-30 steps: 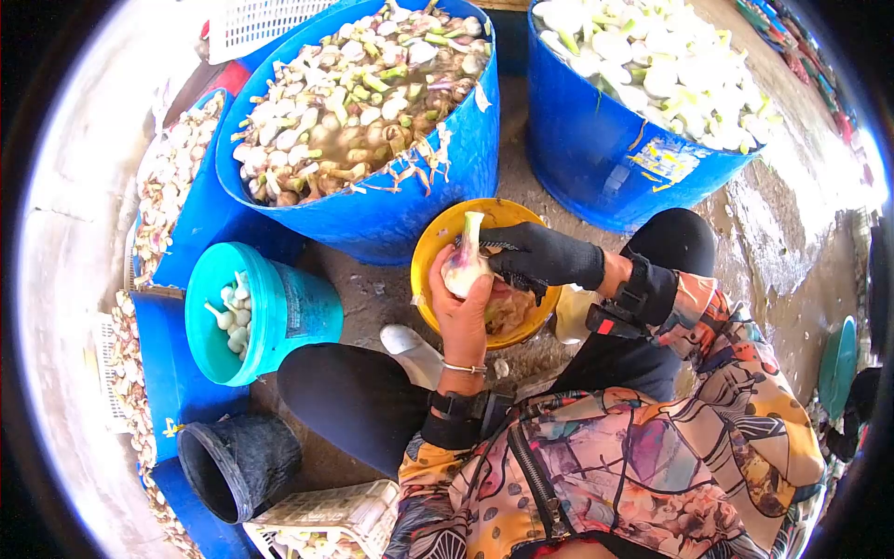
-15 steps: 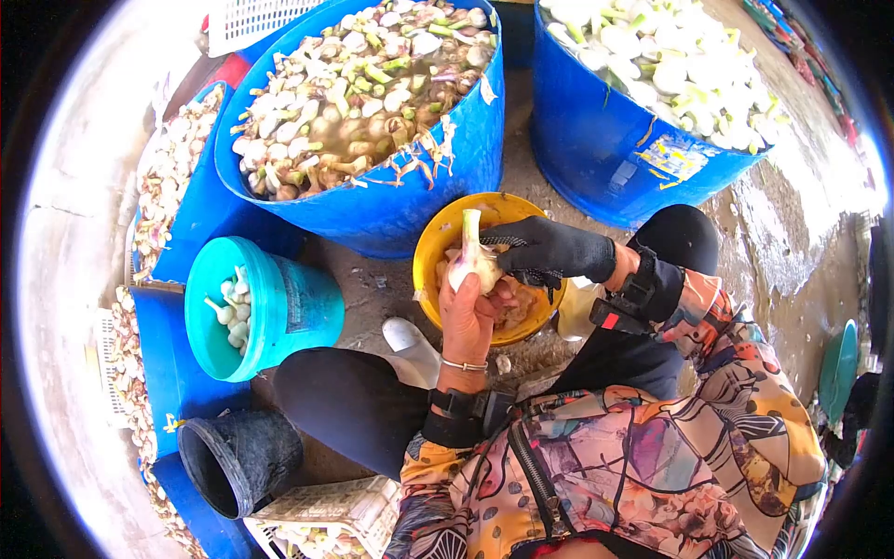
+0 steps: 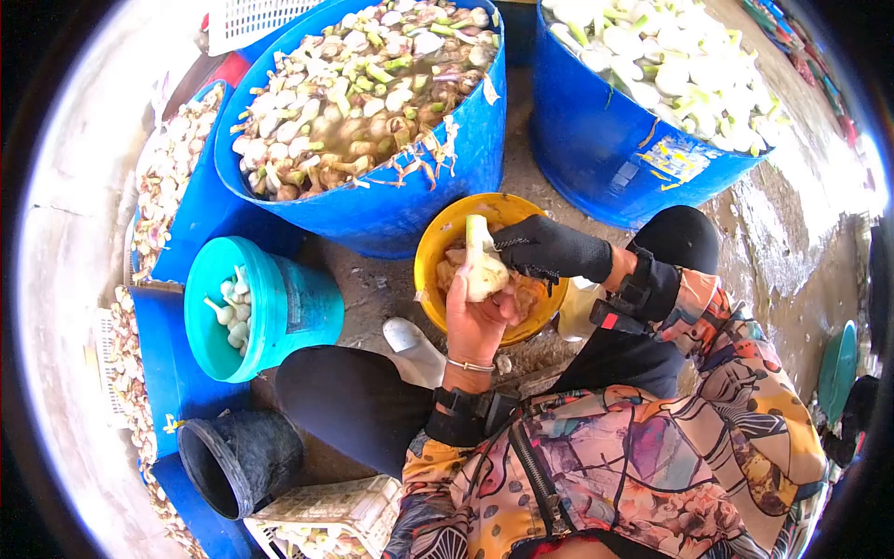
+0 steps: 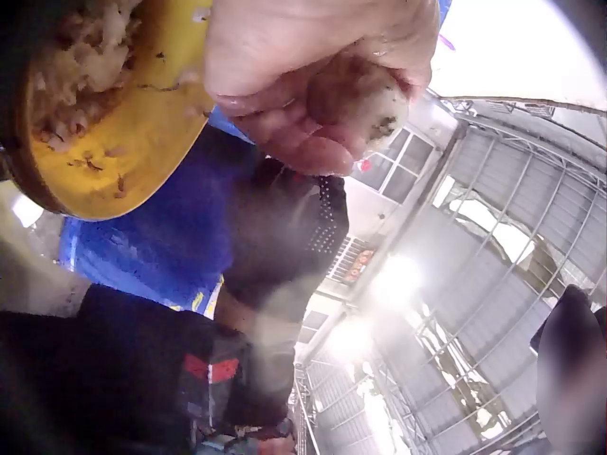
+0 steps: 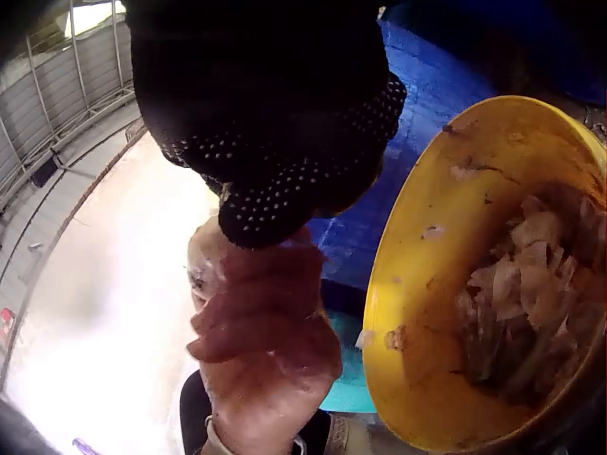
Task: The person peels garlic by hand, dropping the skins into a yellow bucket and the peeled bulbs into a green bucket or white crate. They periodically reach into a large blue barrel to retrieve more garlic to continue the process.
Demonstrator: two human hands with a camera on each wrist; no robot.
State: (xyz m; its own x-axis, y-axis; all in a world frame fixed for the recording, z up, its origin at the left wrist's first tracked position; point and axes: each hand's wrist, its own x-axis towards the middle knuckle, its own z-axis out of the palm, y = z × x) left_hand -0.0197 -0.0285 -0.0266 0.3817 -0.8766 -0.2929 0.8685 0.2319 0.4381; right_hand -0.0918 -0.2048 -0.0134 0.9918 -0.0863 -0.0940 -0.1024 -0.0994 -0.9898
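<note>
My bare left hand (image 3: 477,321) grips a garlic bulb (image 3: 486,276) from below, its thick pale green stem pointing up. In the left wrist view, the bulb (image 4: 384,106) shows a dark root end beside the curled fingers. A black dotted glove covers my right hand (image 3: 549,247), whose curled fingers pinch at the bulb's side near the stem. Seen from the right wrist, the gloved fingertips (image 5: 254,216) lie right against the bulb, partly hiding it. Below both hands stands a yellow bucket (image 3: 427,256) with papery garlic skins (image 5: 531,275) inside.
Beyond the yellow bucket are a blue tub (image 3: 447,200) of garlic in water and another blue tub (image 3: 596,163) heaped with white bulbs. A turquoise bucket (image 3: 312,303) with several bulbs, a black bucket (image 3: 265,461) and a white crate (image 3: 372,508) stand to the left.
The garlic bulb has gone from purple-streaked to mostly white on the side facing up, and it has tilted slightly. Both hands stay over the yellow bucket, the gloved one at the bulb's side.
</note>
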